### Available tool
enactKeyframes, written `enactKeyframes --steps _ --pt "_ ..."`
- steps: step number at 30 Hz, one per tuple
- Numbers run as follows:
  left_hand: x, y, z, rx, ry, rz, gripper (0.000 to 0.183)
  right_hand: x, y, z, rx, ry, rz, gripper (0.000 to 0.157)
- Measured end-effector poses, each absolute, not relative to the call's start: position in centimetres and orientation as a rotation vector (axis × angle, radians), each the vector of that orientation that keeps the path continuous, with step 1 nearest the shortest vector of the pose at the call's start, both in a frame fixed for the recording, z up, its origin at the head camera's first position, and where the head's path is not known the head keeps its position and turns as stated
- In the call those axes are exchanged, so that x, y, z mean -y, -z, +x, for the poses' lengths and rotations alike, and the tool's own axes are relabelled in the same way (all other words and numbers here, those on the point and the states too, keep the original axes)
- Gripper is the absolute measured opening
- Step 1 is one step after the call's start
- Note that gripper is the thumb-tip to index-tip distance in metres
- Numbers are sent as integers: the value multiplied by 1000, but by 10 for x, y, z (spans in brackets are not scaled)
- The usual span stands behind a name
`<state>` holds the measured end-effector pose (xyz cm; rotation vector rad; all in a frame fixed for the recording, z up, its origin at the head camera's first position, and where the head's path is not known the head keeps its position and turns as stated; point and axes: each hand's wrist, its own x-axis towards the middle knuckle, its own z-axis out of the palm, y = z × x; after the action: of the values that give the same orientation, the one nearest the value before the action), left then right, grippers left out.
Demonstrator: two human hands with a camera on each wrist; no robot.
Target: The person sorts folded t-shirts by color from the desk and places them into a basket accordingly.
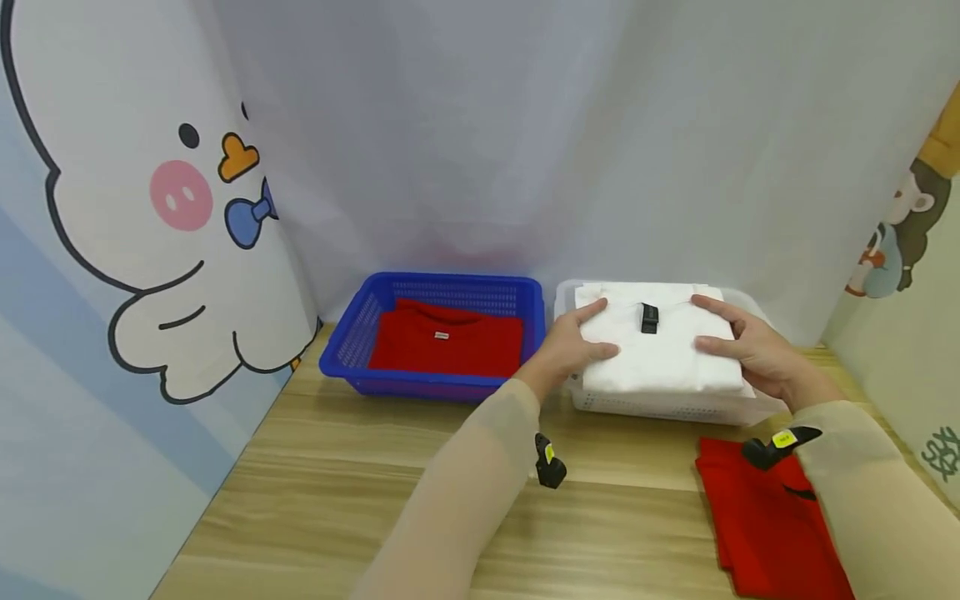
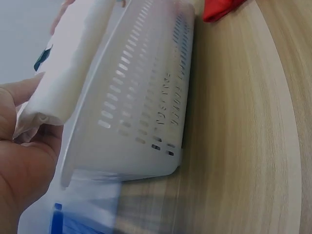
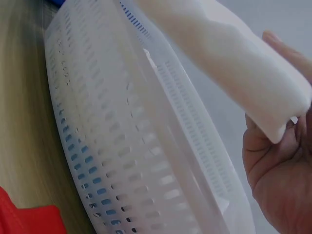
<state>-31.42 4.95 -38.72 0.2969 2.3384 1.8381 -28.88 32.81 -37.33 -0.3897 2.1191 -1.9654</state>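
Note:
A folded white shirt [image 1: 667,362] with a black neck label is held level at the white basket [image 1: 660,406]. My left hand [image 1: 562,346] grips its left edge, thumb on top and fingers beneath, as the left wrist view shows. On the opposite edge, my right hand [image 1: 757,354] grips the shirt the same way. Both wrist views show the shirt's folded side [image 2: 73,63] above the basket rim, apart from it. White cloth peeks out under the shirt in the head view; how much lies in the basket is hidden.
Left of the white basket stands a blue basket [image 1: 431,386] with a folded red shirt [image 1: 450,346] inside. Another folded red garment [image 1: 765,525] lies on the wooden table [image 1: 315,500] near my right forearm. A pale curtain [image 1: 465,150] hangs behind the baskets.

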Motion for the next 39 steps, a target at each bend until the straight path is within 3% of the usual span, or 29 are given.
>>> enactKeyframes --steps 39 --pt "-75 399 -327 -2494 -1679 213 79 -345 408 -309 -2124 1946 -183 83"
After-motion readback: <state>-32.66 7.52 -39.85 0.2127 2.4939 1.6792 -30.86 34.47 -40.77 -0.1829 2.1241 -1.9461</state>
